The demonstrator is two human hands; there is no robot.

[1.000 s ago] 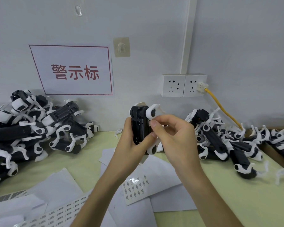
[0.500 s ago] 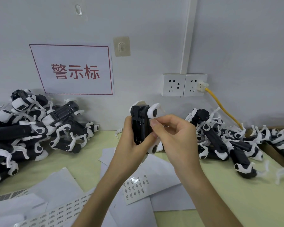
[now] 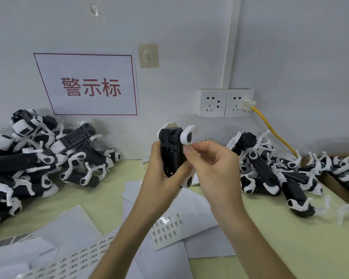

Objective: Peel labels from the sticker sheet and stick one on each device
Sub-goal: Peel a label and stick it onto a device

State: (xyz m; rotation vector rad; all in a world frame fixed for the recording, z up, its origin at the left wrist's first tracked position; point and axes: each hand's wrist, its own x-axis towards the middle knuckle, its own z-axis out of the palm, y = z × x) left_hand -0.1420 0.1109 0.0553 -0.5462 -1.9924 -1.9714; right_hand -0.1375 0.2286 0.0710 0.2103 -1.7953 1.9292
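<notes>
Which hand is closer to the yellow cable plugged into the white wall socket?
Right. The right hand sits below-left of the yellow cable; the left hand is farther left, gripping the black-and-white device.

grey wall, wall sockets, pale-green table

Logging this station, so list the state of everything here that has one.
Device, upright, held off the table.
Left hand, grips the device.
Right hand, pinches the device's right edge.
Sticker sheet, flat on the table.
Left socket, empty.
Right socket, plug in.
Wall hook, bare.
</notes>
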